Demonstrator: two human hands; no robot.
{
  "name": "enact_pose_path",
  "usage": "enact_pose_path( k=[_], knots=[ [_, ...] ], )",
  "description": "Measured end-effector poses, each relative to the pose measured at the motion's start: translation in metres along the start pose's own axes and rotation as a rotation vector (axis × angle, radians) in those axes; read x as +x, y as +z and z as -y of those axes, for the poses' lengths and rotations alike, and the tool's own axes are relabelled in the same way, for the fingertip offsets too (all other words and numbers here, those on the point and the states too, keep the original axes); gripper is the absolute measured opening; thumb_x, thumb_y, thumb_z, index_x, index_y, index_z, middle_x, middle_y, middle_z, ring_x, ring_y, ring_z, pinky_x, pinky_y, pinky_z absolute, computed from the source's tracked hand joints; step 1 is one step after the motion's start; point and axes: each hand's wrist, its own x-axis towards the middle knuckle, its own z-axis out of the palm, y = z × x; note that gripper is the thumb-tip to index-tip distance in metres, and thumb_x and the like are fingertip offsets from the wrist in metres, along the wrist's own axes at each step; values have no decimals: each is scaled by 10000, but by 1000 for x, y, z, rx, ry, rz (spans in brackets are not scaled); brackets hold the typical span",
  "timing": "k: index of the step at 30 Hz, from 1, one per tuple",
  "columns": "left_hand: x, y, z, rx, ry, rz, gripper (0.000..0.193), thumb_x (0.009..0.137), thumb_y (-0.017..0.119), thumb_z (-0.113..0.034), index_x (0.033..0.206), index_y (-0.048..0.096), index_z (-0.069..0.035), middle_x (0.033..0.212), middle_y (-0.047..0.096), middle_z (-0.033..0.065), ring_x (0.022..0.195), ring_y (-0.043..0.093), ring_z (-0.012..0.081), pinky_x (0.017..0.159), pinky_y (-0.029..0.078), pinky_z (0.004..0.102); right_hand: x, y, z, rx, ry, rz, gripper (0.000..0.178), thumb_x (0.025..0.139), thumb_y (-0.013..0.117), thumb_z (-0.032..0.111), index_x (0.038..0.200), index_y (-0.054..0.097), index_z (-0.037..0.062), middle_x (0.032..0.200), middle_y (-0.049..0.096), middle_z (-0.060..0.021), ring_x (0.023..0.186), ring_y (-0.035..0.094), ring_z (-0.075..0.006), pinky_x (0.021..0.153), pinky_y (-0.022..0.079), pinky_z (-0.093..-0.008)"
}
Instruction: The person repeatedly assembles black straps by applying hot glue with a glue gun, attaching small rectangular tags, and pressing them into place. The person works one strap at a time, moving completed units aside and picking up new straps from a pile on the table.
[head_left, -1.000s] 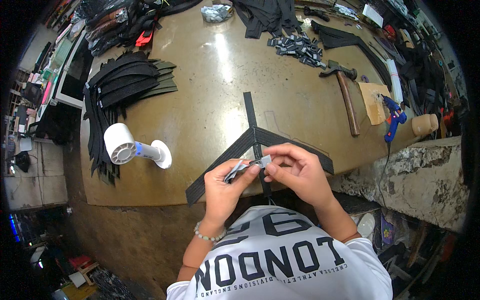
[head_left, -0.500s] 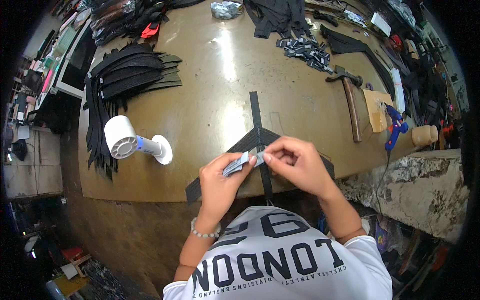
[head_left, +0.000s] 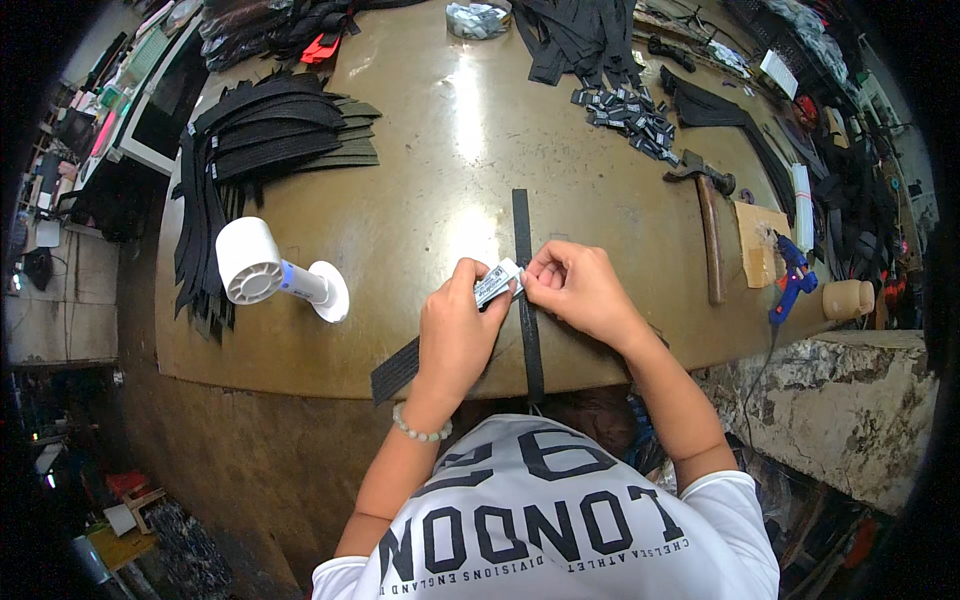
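Left hand: the left hand (head_left: 458, 330) was closed around a small white-and-grey tube (head_left: 495, 283), holding it tilted, its upper end pointing toward the other hand.
Right hand: the right hand (head_left: 575, 292) had its fingertips pinched at the tip of the tube – whether they gripped a cap or the nozzle itself could not be told.
Tube: it sat between the two hands, just above the near edge of the table and right beside the long black strap.
Long black strap: the long black strap (head_left: 523, 262) ran straight away from the person across the table, passing under the hands and hanging over the near rim.
Crossing strap: a second black strap (head_left: 396, 371) lay at a slant under the left wrist, its end sticking out over the table edge.
Table: the brown, glossy table (head_left: 420, 200) had a curved near rim – the hands were over that rim.
White spool: a white spool-like roll (head_left: 272, 271) lay on its side to the left of the hands, well apart.
Strap pile: a heap of black cut strips (head_left: 260, 140) lay at the far left of the table.
Hammer: a hammer (head_left: 707, 225) lay to the right, with a blue glue gun (head_left: 793, 275) beyond it at the table's right edge.
Small pieces: a scatter of small dark tags (head_left: 630, 115) lay at the far right.
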Motion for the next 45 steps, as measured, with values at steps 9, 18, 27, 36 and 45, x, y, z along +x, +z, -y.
enact_pose_path(
  k=[9,18,27,36,45],
  knots=[
    [-1,5,1,-8,60,-68,240,821,777,-165,902,613,-9,758,660,196,663,650,343,595,493,390,1,-2,9,45,-21,5,164,822,707,92,844,599,-29,648,636,-107,552,606,-143,532,496,-297],
    [-2,3,-4,6,61,-51,197,828,758,-145,897,632,-9,770,660,198,673,644,363,611,493,394,-40,-18,24,-69,283,336,254,864,694,103,847,461,3,559,596,-96,416,592,-163,405,467,-313],
    [-8,6,4,-16,105,-63,170,818,728,-103,956,666,-25,829,663,189,746,650,371,653,501,422,-10,-12,1,-181,-497,-21,248,789,632,-46,1028,643,20,918,630,-174,873,655,-341,713,546,-384],
    [-9,5,7,32,70,-38,230,805,720,-130,1026,696,-72,872,659,146,777,654,370,673,518,450,37,-13,-18,-68,-233,107,94,877,696,9,961,702,-32,937,625,-77,655,675,-150,549,549,-253],
    [-13,13,0,280,136,-4,464,800,742,-203,1244,606,-199,822,630,78,659,673,308,534,524,417,39,-18,-3,-68,-38,182,108,853,679,-5,957,672,-29,794,659,-86,699,686,-146,523,537,-258]
  ],
)
